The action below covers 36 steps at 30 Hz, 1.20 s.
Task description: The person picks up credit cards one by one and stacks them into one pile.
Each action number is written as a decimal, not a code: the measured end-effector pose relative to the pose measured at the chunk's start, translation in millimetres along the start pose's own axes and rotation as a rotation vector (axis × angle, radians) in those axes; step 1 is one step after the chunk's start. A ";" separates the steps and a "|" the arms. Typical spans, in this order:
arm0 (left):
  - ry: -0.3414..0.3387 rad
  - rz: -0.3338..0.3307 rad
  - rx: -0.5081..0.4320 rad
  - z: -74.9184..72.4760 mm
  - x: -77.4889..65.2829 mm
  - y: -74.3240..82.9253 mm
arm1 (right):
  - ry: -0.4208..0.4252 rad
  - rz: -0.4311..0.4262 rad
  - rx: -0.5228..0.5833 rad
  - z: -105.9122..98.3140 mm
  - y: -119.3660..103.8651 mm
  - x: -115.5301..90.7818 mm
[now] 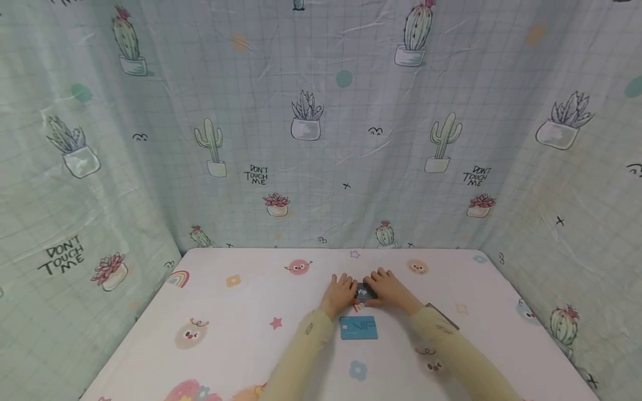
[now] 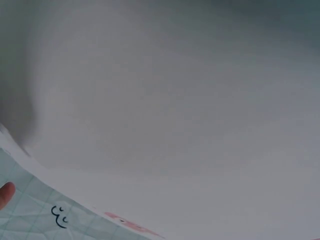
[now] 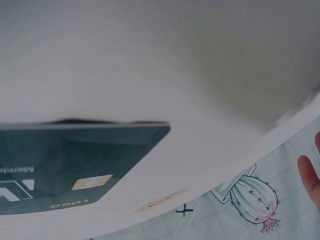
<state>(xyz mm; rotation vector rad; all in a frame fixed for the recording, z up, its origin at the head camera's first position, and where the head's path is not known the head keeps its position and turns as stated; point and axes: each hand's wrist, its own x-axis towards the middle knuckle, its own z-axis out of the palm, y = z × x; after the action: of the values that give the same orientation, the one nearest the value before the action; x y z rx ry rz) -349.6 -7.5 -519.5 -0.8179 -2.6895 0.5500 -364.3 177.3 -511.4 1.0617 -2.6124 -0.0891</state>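
Note:
Both hands meet at a small dark card printed "Vip" (image 1: 362, 292), toward the back middle of the table in the head view. My left hand (image 1: 342, 295) holds its left end, and my right hand (image 1: 390, 289) grips the right end, with the thumb at the near edge. The fingers cover both ends of the card. Just in front of the hands lies a blue VIP card (image 1: 358, 328), flat on the table. In the wrist views, only fingertips show at the outer edges, without the held card.
Partly hidden by the right sleeve (image 1: 448, 342) is another dark card (image 1: 442, 316). A dark card with a gold chip and "LOGO" (image 3: 75, 165) lies flat in the right wrist view. A cactus-print curtain (image 1: 321, 156) surrounds the white patterned table (image 1: 225, 312) at back and sides.

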 end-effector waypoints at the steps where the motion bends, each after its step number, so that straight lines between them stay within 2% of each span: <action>1: -0.002 0.002 0.003 0.3 -0.2 0.3 | -0.008 0.004 0.000 -0.3 -0.1 -0.6; 6: 0.006 0.000 0.031 1.3 -0.9 1.1 | -0.014 0.000 -0.020 1.2 1.6 -2.2; 9: 0.020 0.000 0.041 2.0 -1.3 1.1 | 0.054 -0.041 -0.033 4.1 3.0 -2.8; 11: 0.019 0.001 0.038 2.2 -1.7 0.5 | 0.120 -0.081 -0.056 13.0 7.3 -3.0; 13: 0.023 0.003 0.041 2.5 -2.4 -0.1 | 0.126 -0.085 -0.081 12.4 6.5 -2.9; 18: 0.035 0.010 0.068 1.6 -4.3 -1.7 | 0.070 -0.054 -0.119 3.0 0.8 -3.0; 25: 0.050 0.022 0.070 0.4 -5.1 -4.6 | 0.119 -0.075 -0.131 4.3 1.6 -3.4; 32: 0.061 0.032 0.045 0.1 -6.9 -6.7 | 0.049 -0.031 -0.077 0.1 -0.9 -4.3; 36: 0.056 0.032 0.023 0.1 -7.6 -8.6 | 0.078 -0.034 -0.028 -1.8 -2.5 -5.8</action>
<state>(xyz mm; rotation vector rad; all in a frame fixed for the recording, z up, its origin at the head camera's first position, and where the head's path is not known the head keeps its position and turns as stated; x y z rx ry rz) -347.6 -18.5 -517.0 -0.8584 -2.6187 0.5558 -358.2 179.6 -511.6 1.0778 -2.5173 -0.0900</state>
